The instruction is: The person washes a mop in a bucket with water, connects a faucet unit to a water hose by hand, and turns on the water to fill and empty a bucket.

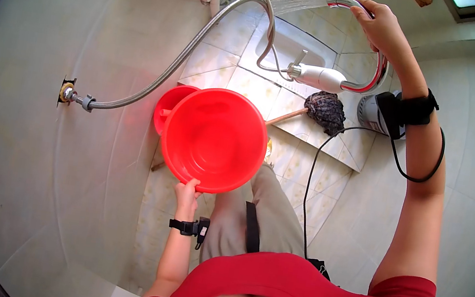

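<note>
My left hand [186, 195] grips the near rim of a red plastic basin [214, 139], fingers closed over its edge. The basin is tilted so its bare inside faces me. High on the right, my right hand [381, 27] is wrapped around the curved chrome spout of a faucet [320, 76] with a white body. A stream of water [301, 3] leaves the spout's tip toward the left. From the faucet's other end, a braided metal hose [187, 54] runs to a wall valve [68, 92].
A squat toilet [290, 39] is set in the raised tiled floor beyond. A dark mop head [326, 111] with a wooden handle lies before it. Another red container [169, 101] sits partly behind the basin. A grey bin [371, 114] stands by the right wall, near a black cable [308, 190].
</note>
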The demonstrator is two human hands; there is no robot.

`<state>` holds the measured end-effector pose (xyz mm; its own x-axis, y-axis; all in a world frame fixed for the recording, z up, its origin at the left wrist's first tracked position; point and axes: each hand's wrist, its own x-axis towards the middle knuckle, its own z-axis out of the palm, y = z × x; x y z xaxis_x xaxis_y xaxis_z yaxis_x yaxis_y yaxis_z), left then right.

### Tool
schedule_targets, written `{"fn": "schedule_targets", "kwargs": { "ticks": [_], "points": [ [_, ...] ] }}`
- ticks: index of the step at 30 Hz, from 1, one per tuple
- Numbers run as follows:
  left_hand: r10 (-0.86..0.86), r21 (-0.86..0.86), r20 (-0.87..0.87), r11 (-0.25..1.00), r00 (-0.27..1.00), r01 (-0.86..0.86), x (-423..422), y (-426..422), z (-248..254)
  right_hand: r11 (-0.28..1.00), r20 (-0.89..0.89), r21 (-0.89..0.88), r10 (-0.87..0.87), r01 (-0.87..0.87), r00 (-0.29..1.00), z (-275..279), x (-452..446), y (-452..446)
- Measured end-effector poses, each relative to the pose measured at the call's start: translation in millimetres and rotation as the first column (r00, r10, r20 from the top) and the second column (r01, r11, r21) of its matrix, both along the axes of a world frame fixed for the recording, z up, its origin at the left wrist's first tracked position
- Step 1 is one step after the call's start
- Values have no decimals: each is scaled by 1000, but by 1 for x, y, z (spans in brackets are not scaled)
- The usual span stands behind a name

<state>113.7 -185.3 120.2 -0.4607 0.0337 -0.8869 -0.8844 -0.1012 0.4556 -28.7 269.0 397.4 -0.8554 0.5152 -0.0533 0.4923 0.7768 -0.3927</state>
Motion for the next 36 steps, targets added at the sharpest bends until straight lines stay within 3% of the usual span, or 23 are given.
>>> {"fn": "schedule_targets", "kwargs": {
  "ticks": [8,11,13,19,25,27,32,36],
  "points": [
    [46,14,-22,999,999,-46,7,-2,-9,984,140,56,161,-170,977,23,-36,-50],
    [53,18,-24,998,998,-53,16,-6,-20,942,178,122,290,-314,940,25,-42,-77],
    [47,33,-36,998,998,-46,17,-9,-23,808,48,261,535,-528,843,6,-47,-80],
    [83,66,25,994,996,-84,24,-11,-10,767,242,157,581,-622,777,-17,-88,-126],
    [147,35,36,988,989,-148,36,-14,-12,718,201,231,625,-656,754,-50,-129,-136],
    [176,19,39,984,984,-177,40,-13,-10,802,270,124,539,-584,798,-50,-138,-134],
    [231,15,21,973,973,-231,50,-14,-7,744,278,207,578,-635,767,-60,-145,-120],
    [245,17,15,969,969,-245,48,-12,-7,821,378,144,470,-552,798,-46,-148,-115]
  ]
}}
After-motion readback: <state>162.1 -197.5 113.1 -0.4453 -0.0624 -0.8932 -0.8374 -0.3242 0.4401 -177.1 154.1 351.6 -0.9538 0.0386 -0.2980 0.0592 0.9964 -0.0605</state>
